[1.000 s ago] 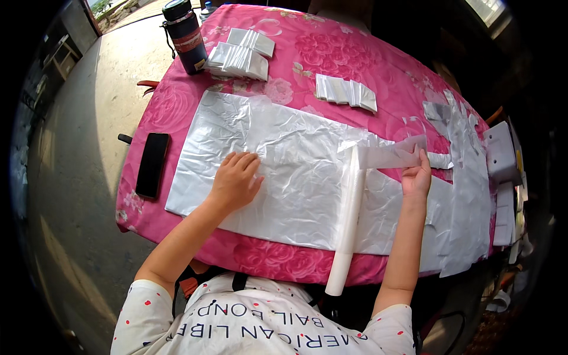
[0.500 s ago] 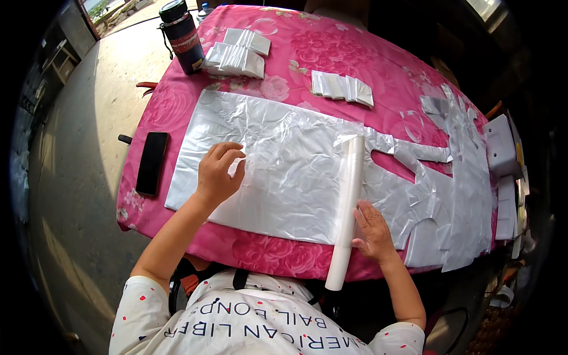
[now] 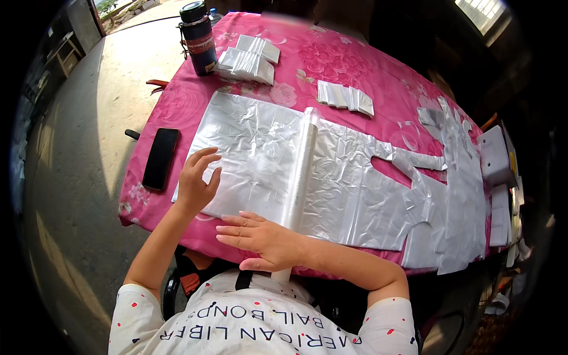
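Observation:
A stack of thin silvery-clear plastic bags, with cut-out handles toward its right end, is spread on a pink flowered tablecloth. Across it lies a long whitish roll, its near end reaching past the table's front edge. My right hand is above the roll's near part, palm down, fingers stretched out to the left; whether it touches the roll is unclear. Over the left part of the plastic is my left hand, fingers loosely bent and apart, holding nothing.
A black phone lies at the table's left edge. Folded plastic packets stand beside a dark flask at the far left, and more packets lie at the back. A white box is at the right edge.
The roll has moved left across the plastic. My right hand has swung left from the roll's right side to above its near part; my left hand has shifted slightly left and nearer.

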